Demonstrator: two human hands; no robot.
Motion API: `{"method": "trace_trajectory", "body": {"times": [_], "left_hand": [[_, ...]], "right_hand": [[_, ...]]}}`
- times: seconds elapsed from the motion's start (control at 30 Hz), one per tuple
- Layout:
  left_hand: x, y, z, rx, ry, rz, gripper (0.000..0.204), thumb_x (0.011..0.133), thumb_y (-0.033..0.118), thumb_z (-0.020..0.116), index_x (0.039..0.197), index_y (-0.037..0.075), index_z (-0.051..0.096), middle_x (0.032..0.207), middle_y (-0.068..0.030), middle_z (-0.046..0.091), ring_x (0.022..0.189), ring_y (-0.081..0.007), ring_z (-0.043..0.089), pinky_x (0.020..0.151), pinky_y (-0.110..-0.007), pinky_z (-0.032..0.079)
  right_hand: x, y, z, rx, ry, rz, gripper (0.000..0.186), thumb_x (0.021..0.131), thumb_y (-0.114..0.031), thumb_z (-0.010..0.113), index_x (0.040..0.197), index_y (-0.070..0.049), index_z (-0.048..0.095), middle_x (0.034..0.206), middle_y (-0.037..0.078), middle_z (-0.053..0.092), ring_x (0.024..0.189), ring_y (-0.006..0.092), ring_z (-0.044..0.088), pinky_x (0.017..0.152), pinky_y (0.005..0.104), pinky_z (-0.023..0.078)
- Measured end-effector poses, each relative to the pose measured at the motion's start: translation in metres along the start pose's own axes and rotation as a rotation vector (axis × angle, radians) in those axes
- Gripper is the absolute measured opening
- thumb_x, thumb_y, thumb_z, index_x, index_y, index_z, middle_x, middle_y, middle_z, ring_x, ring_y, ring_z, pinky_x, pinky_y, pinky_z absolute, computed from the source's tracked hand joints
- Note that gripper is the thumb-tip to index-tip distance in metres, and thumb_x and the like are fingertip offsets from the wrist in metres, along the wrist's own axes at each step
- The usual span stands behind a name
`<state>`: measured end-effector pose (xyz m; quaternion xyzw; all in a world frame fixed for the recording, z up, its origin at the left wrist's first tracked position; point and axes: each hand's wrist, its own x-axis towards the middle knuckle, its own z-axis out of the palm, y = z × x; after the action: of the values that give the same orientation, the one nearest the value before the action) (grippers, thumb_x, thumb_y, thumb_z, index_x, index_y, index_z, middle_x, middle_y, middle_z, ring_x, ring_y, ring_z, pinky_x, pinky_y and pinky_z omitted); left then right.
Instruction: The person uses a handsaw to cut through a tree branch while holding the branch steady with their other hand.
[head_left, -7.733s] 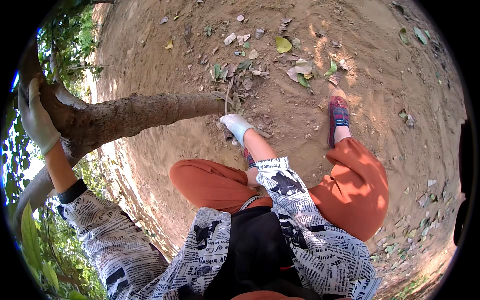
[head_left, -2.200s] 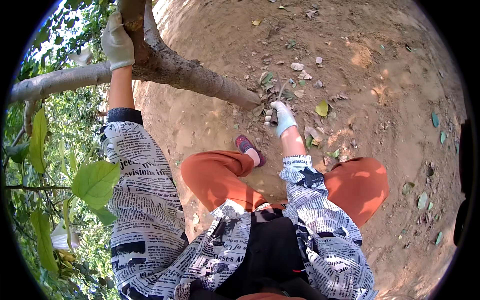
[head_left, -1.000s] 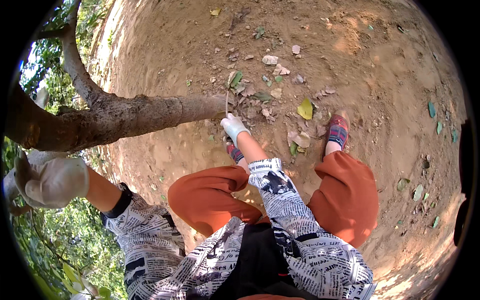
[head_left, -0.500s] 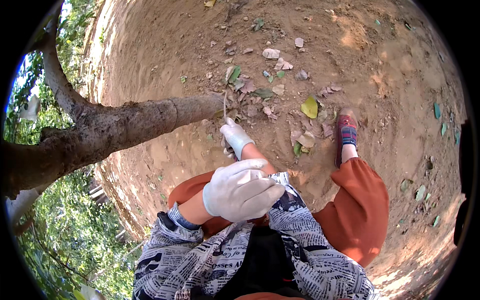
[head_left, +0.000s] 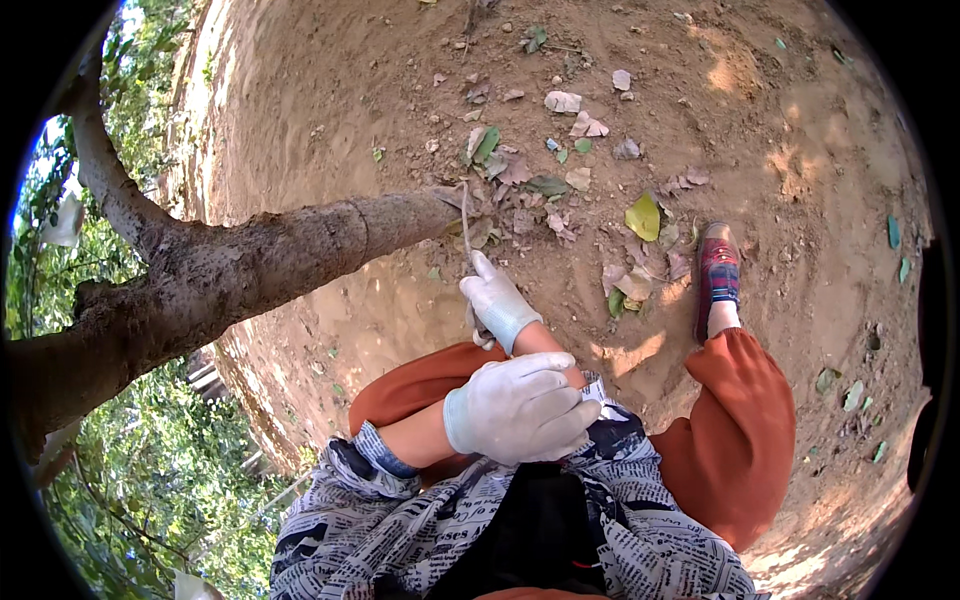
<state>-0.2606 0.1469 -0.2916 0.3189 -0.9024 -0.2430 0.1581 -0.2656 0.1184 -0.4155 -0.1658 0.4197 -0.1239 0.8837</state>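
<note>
My left hand [head_left: 519,407], in a pale glove, is in the lower middle over my right forearm, its fingers curled; whatever they hold, if anything, is hidden. Beyond it my right hand [head_left: 494,305], also gloved, is closed round a thin, slightly curved pale rod [head_left: 465,223], which stands out past the thumb beside the base of a tree trunk [head_left: 290,255]. The rod's lower part is mostly hidden by the hand. Dry and green leaves [head_left: 520,180] lie on the dirt around the trunk's base.
A branch [head_left: 120,180] forks off the trunk at the upper left, with green foliage [head_left: 140,480] along the left. A yellow leaf [head_left: 642,218] lies on the dirt right of the rod. My legs are bent either side, my shoe [head_left: 718,270] on the ground at the right.
My left hand has left the tree at the left and come across to my right forearm, settling slightly lower. My right hand stays on the rod near the trunk's base.
</note>
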Motion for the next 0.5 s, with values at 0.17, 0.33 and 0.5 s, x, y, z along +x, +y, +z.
{"method": "trace_trajectory", "body": {"times": [0.17,0.33,0.5], "left_hand": [[0.008,0.003,0.003,-0.045,-0.050,0.010,0.023,0.068,0.021,0.068,0.086,0.007,0.063,0.078,-0.0026,0.059,0.072,-0.0163,0.058,0.078,-0.032,0.052],[0.008,0.000,0.003,0.002,-0.036,-0.015,0.022,0.068,0.021,0.068,0.085,0.007,0.064,0.077,-0.0028,0.059,0.070,-0.0163,0.058,0.076,-0.032,0.052],[0.012,0.000,0.001,0.019,-0.014,-0.008,0.023,0.068,0.022,0.068,0.085,0.006,0.064,0.077,-0.0029,0.059,0.069,-0.0161,0.058,0.075,-0.032,0.052]], "right_hand": [[0.022,0.003,-0.011,0.139,-0.029,0.018,0.062,0.085,-0.018,0.040,0.142,-0.018,0.016,0.050,0.005,0.040,0.033,0.0152,0.034,0.028,0.0310,0.026],[0.009,0.000,-0.012,0.069,-0.036,0.052,0.062,0.085,-0.018,0.041,0.142,-0.018,0.017,0.053,0.004,0.041,0.033,0.0154,0.033,0.028,0.0313,0.026],[0.004,-0.005,-0.010,0.053,-0.032,0.071,0.061,0.085,-0.017,0.041,0.142,-0.015,0.019,0.052,0.005,0.041,0.033,0.0164,0.036,0.028,0.0330,0.028]]}}
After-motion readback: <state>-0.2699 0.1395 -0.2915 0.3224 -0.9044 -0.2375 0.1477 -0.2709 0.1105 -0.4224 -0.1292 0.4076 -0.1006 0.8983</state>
